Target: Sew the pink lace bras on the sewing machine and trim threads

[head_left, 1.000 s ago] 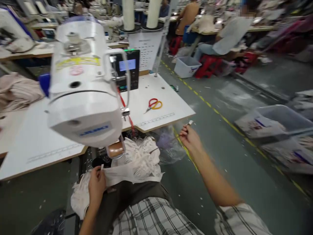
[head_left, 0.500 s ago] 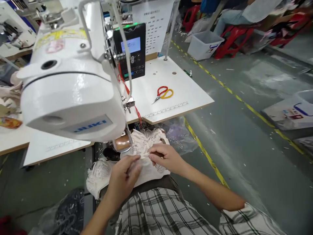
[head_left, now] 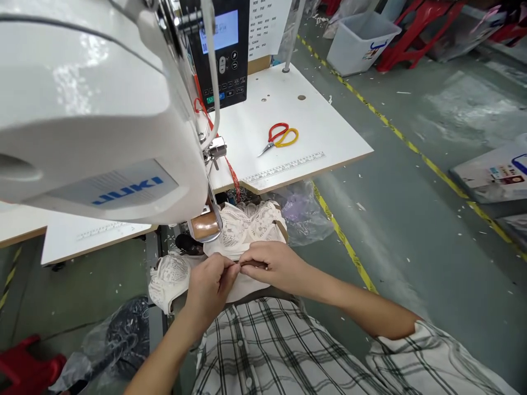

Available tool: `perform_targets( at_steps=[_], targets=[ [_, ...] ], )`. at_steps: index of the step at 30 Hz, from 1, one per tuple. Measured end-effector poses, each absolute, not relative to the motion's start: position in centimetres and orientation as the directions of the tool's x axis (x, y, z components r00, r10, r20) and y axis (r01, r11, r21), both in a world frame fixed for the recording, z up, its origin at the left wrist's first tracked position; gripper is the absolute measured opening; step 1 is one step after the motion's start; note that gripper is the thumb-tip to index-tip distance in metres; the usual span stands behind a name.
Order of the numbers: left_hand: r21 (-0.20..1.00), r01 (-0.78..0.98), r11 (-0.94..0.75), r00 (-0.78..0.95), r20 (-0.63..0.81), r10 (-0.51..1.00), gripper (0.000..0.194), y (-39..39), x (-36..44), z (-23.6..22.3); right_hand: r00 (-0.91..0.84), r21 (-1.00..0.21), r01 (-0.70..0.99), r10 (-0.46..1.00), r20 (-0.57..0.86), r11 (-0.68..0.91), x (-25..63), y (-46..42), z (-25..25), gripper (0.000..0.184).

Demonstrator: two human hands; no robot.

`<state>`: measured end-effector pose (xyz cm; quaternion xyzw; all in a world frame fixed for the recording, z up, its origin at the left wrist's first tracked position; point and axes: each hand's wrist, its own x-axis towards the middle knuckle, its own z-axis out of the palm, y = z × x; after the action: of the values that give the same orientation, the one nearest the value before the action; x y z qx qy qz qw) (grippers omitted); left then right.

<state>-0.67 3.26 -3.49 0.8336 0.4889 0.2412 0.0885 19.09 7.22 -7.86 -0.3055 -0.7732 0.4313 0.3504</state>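
A white lace bra (head_left: 242, 227) lies below the sewing machine head (head_left: 102, 131), over the lap and close to the machine's presser area. My left hand (head_left: 209, 285) is closed in a pinch at the lower edge of the bra. Meeting it fingertip to fingertip, my right hand (head_left: 275, 266) is also closed, thumb against forefinger, and the cloth edge seems to run between both pinches. The fingers cover the exact spot they grip. To the left, another lace cup (head_left: 171, 274) hangs beside the left wrist.
Red-and-yellow thread snips (head_left: 280, 137) lie on the white table (head_left: 329, 129), behind a printed ruler strip (head_left: 288, 167). A control panel (head_left: 222, 60) stands behind. A clear plastic bag (head_left: 304, 216) is below the table edge. Plastic bins (head_left: 356, 46) and red stools stand on the floor.
My left hand's fingers have closed and moved up to meet my right fingertips. The view has moved nearer to the machine, and both hands now sit slightly left and together.
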Motion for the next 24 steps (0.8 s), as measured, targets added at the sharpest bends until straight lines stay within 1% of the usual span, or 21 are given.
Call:
perform_targets(
  at_steps=[3,4,5,7,8,9,10,12,13,15,17,19,22,24],
  targets=[
    [0.452,0.760,-0.466,0.378,0.275,0.884,0.019,3.4,-0.7,-3.7,-0.590,-0.889,0.127,0.754,0.288,0.439,18.9,7.5,-8.0,0.015],
    [0.486,0.749,-0.450,0.372,0.253,0.893,0.020,3.4,-0.8,-3.6,-0.592,-0.915,0.080,0.757,0.275,0.395,18.8,7.7,-8.2,0.015],
    [0.517,0.739,-0.432,0.369,0.225,0.902,0.020,3.5,-0.9,-3.5,-0.584,-0.948,0.018,0.773,0.248,0.317,18.8,8.0,-8.5,0.015],
    [0.553,0.719,-0.421,0.378,0.198,0.905,0.016,3.5,-1.3,-2.9,-0.526,-0.984,-0.134,0.834,0.168,0.113,18.8,8.5,-8.9,0.022],
    [0.551,0.714,-0.432,0.391,0.198,0.899,0.017,3.5,-1.6,-2.6,-0.500,-0.981,-0.187,0.855,0.140,0.051,18.9,8.7,-9.1,0.025],
    [0.537,0.716,-0.446,0.406,0.199,0.892,0.019,3.4,-1.8,-2.3,-0.495,-0.977,-0.210,0.857,0.146,0.045,18.9,8.8,-9.2,0.026],
    [0.525,0.720,-0.454,0.417,0.196,0.887,0.021,3.3,-2.1,-2.0,-0.514,-0.975,-0.203,0.838,0.184,0.090,18.9,8.8,-9.2,0.025],
    [0.528,0.723,-0.445,0.426,0.165,0.889,0.020,3.0,-2.4,-1.4,-0.604,-0.951,-0.149,0.737,0.304,0.270,18.8,8.5,-8.9,0.015],
    [0.531,0.734,-0.424,0.422,0.133,0.897,0.017,2.9,-2.4,-1.2,-0.658,-0.921,-0.133,0.662,0.359,0.367,18.7,8.3,-8.7,0.011],
    [0.526,0.755,-0.391,0.417,0.075,0.906,0.009,2.8,-2.4,-0.8,-0.709,-0.839,-0.133,0.541,0.452,0.527,18.3,7.9,-8.4,0.011],
    [0.504,0.764,-0.403,0.428,0.072,0.901,0.008,2.7,-2.2,-0.3,-0.693,-0.733,-0.123,0.471,0.546,0.669,17.9,7.6,-8.3,0.011],
    [0.484,0.770,-0.416,0.430,0.089,0.898,0.008,2.5,-2.1,0.1,-0.641,-0.638,-0.079,0.452,0.621,0.766,17.6,7.4,-8.3,0.011],
    [0.445,0.786,-0.428,0.437,0.088,0.895,0.008,2.5,-2.1,0.6,-0.577,-0.495,-0.013,0.398,0.713,0.869,17.5,7.4,-8.2,0.013],
    [0.403,0.788,-0.466,0.464,0.109,0.879,0.010,2.7,-2.2,0.6,-0.534,-0.400,0.030,0.353,0.768,0.916,17.2,7.4,-8.4,0.015]
  ],
)
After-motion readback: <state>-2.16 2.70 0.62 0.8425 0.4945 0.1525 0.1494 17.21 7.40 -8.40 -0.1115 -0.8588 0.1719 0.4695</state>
